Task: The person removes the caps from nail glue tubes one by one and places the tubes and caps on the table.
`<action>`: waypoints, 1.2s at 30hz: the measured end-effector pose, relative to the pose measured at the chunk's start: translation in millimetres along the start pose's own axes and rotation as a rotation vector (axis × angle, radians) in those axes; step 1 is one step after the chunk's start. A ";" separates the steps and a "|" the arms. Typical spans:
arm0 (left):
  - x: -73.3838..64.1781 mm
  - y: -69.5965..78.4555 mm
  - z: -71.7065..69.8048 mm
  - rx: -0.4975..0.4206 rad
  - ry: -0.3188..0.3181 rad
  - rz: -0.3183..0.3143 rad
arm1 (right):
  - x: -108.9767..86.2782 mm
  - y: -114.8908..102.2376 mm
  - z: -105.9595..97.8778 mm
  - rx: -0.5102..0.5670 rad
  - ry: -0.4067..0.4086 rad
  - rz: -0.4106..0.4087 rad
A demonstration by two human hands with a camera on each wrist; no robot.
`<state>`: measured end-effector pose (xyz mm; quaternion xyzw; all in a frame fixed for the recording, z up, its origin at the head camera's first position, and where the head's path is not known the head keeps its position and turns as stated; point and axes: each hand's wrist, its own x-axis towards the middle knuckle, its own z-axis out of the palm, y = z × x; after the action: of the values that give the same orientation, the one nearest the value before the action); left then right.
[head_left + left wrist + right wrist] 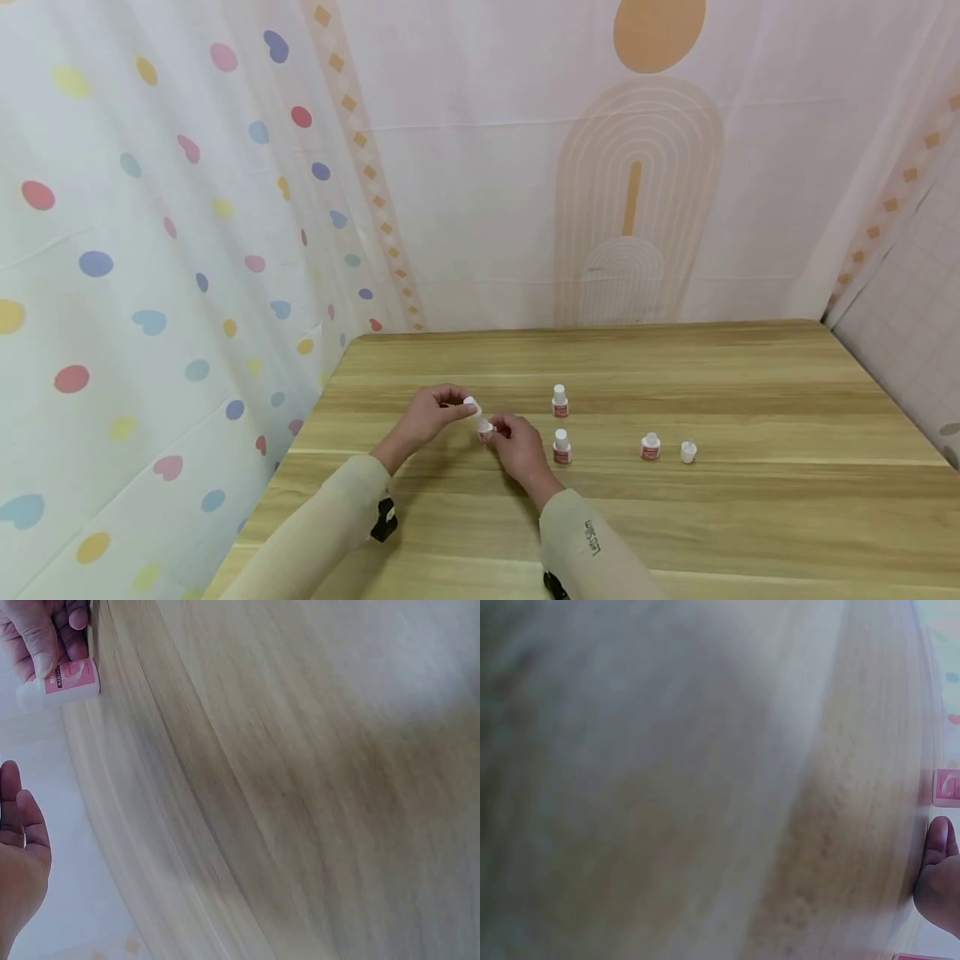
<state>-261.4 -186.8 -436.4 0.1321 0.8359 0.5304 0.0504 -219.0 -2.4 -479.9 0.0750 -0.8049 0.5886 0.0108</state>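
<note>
Over the left part of the table, my left hand (433,414) pinches a white cap (472,405) between thumb and fingers. Just below and to the right of that cap is a small white bottle (485,431) with a red-pink label, gripped by my right hand (519,448). The left wrist view shows the same bottle (73,679) upright low at the table, right-hand fingers around its upper part. The cap is tilted close over the bottle's neck. Only part of my right hand (939,889) enters the right wrist view, at its right edge.
Right of my hands stand two capped bottles, one farther back (560,402) and one nearer (562,447). Farther right is an uncapped bottle (650,447), with a loose white cap (688,452) beside it on the wooden table (750,517). Patterned curtains (480,183) hang behind and left.
</note>
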 end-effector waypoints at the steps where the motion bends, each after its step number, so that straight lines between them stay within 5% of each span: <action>1: -0.3 0.2 -0.4 0.000 -0.001 0.002 | -0.1 -0.2 0.1 0.000 0.000 0.004; 21: -6.8 3.2 -8.3 -0.005 0.011 -0.007 | 1.0 1.4 1.2 0.022 0.000 0.013; 36: -10.2 -6.1 -22.0 0.113 -0.053 -0.029 | 0.7 -0.6 1.1 0.020 0.002 0.023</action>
<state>-257.5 -211.3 -432.9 0.1367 0.8646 0.4780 0.0729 -219.5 -3.7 -479.6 0.0651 -0.7998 0.5967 0.0039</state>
